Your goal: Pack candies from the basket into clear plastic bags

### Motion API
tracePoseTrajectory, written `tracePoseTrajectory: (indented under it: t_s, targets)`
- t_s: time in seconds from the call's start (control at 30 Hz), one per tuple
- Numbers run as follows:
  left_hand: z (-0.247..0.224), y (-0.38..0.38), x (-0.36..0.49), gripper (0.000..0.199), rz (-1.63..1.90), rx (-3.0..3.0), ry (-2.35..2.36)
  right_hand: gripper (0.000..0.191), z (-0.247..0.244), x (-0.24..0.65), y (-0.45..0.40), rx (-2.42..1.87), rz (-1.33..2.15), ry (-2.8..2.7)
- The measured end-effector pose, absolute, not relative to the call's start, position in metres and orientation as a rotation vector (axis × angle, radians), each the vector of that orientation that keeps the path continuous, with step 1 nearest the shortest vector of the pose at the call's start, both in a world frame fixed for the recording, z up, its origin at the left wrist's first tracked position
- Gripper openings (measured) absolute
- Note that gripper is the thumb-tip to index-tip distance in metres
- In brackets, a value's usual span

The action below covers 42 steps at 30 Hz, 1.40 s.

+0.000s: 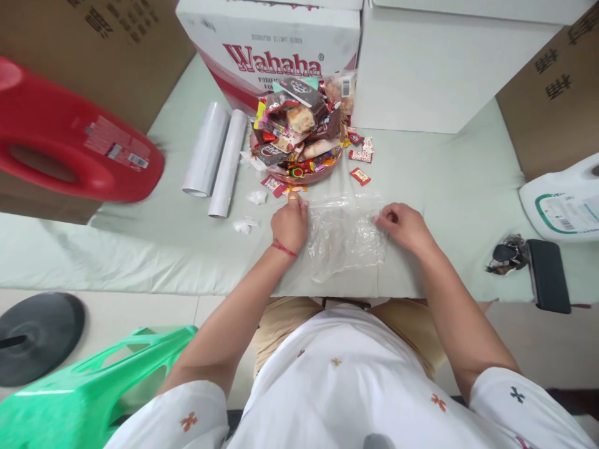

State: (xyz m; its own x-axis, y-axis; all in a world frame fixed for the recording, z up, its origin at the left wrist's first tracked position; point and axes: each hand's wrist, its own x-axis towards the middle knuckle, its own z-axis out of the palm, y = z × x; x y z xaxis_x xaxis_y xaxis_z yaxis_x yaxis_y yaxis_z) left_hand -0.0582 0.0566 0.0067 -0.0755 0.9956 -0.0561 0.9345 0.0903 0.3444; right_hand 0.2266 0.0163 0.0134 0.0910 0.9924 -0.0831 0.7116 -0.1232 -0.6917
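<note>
A clear plastic bag (346, 240) lies spread between my hands near the table's front edge, wrinkled and see-through. My left hand (290, 224), with a red string at the wrist, is closed on the bag's left upper edge. At the opposite edge, my right hand (402, 224) pinches the bag between thumb and fingers. Just beyond the bag stands a bowl (322, 173) heaped with wrapped snacks (299, 121). Several small wrapped candies (360, 176) lie loose around the bowl. Left of my left hand are two crumpled white scraps (244, 224).
Two white rolls (227, 165) lie left of the bowl, near a large red jug (84, 143). A Wahaha box (276, 43) and a plain white box (440, 68) stand behind. Keys (508, 254), a black phone (548, 274) and a white jug (566, 199) are at right. A green stool (93, 386) stands below left.
</note>
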Motion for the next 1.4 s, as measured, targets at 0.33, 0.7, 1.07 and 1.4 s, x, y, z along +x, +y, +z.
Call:
tracePoseTrajectory:
  t_s: [0.33,0.7,1.07,1.4]
  targets:
    - [0.003,0.058,-0.064,0.026,0.393,1.898,2.107,0.050,0.032,0.227,0.007,-1.539,1.505,-0.904]
    - [0.005,0.060,-0.065,0.028,0.415,1.868,2.129,0.031,0.026,0.253,-0.010,-1.767,1.337,-0.988]
    - [0.008,0.059,-0.062,0.031,0.317,1.902,2.166,0.030,0.028,0.126,-0.073,-1.402,0.647,-2.427]
    - [0.012,0.055,-0.070,0.022,0.389,1.813,2.122,0.020,-0.003,0.112,-0.107,-1.381,0.404,-2.534]
